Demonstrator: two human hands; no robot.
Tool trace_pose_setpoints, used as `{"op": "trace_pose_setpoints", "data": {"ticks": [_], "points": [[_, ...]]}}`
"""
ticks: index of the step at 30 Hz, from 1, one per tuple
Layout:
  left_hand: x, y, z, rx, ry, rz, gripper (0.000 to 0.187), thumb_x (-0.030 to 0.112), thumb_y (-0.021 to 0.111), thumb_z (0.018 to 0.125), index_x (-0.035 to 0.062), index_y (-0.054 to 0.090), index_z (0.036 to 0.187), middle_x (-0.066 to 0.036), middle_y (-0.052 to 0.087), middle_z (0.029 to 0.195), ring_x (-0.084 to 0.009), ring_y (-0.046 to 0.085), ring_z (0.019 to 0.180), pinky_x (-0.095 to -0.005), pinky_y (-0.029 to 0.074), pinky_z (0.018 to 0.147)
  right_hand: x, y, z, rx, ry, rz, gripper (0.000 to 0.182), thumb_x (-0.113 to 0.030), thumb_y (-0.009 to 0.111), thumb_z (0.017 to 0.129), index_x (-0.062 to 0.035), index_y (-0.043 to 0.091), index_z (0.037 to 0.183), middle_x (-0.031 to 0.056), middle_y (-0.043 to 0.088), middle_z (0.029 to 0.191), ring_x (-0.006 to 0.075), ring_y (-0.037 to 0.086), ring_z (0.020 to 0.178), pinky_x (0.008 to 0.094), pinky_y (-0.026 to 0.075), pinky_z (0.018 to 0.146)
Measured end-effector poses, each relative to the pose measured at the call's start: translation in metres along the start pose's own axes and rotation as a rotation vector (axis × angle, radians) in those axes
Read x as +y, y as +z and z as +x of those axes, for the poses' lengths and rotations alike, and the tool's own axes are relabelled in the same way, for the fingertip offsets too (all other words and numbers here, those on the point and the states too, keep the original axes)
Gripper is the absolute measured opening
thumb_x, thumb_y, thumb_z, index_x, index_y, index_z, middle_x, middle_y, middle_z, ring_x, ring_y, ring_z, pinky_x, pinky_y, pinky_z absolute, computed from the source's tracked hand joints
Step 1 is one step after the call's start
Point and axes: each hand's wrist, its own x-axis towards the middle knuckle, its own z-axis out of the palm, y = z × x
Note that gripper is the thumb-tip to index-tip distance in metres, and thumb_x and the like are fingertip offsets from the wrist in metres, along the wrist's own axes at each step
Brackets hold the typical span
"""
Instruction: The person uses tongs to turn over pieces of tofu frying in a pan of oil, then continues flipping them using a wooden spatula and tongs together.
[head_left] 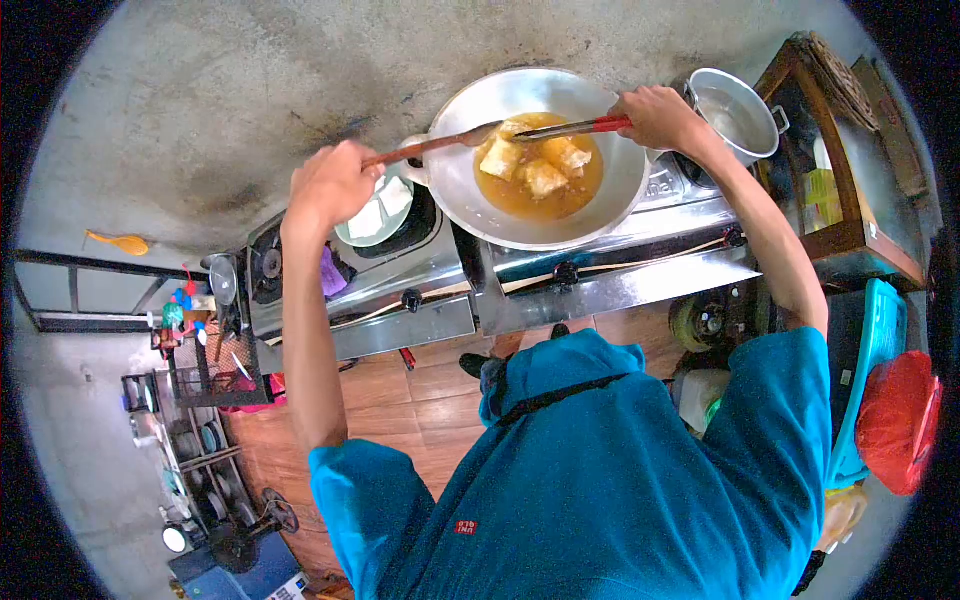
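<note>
My left hand (pixel 333 187) is closed around the handle of a wooden spatula (pixel 432 146), whose tip reaches into the large metal wok (pixel 540 92). In my right hand (pixel 660 118) is a pair of tongs (pixel 572 128) with red grips, pointing left into the same wok. Tongs and spatula tip meet at a golden block at the back of the food. Several golden-brown fried blocks (pixel 543 180), looking like tofu, sit in bubbling yellow oil (pixel 520 205). Below my left hand stands a pale bowl (pixel 376 239) of white blocks (pixel 397 193), partly hidden by the hand.
The wok stands on a steel gas stove (pixel 620 225) with black knobs. A lidless metal pot (pixel 735 112) is to its right, beside a wooden cabinet (pixel 870 245). A purple cloth (pixel 337 272) lies on the stove's left part. The concrete wall (pixel 270 90) rises behind.
</note>
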Motion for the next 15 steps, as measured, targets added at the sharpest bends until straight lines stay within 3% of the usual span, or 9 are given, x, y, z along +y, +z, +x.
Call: {"op": "trace_pose_setpoints", "data": {"ticks": [2, 4, 15], "points": [[0.004, -0.002, 0.016, 0.009, 0.005, 0.020, 0.025, 0.028, 0.056, 0.087, 0.0156, 0.070, 0.103, -0.016, 0.068, 0.093, -0.0351, 0.064, 0.093, -0.0453, 0.049, 0.081, -0.004, -0.004, -0.004, 0.007, 0.004, 0.000, 0.020, -0.022, 0.068, 0.078, -0.0129, 0.071, 0.095, 0.0145, 0.067, 0.074, 0.0328, 0.067, 0.074, 0.0433, 0.053, 0.067], [0.015, -0.005, 0.026, 0.006, 0.019, 0.086, 0.024, 0.027, 0.056, 0.087, 0.0177, 0.070, 0.104, -0.015, 0.068, 0.095, -0.0335, 0.064, 0.094, -0.0433, 0.050, 0.083, -0.011, -0.010, -0.008, -0.003, 0.021, 0.016, 0.016, -0.021, 0.066, 0.077, -0.0069, 0.068, 0.084, 0.0170, 0.068, 0.080, 0.0313, 0.068, 0.079, 0.0425, 0.055, 0.068], [0.040, -0.019, 0.073, 0.033, 0.186, 0.334, 0.022, 0.023, 0.060, 0.083, 0.0154, 0.071, 0.100, -0.013, 0.069, 0.097, -0.0308, 0.065, 0.094, -0.0419, 0.051, 0.082, -0.019, 0.003, -0.011, 0.080, 0.020, -0.075, 0.010, -0.017, 0.065, 0.075, -0.0078, 0.068, 0.073, 0.0145, 0.067, 0.070, 0.0316, 0.068, 0.069, 0.0418, 0.055, 0.058]]}}
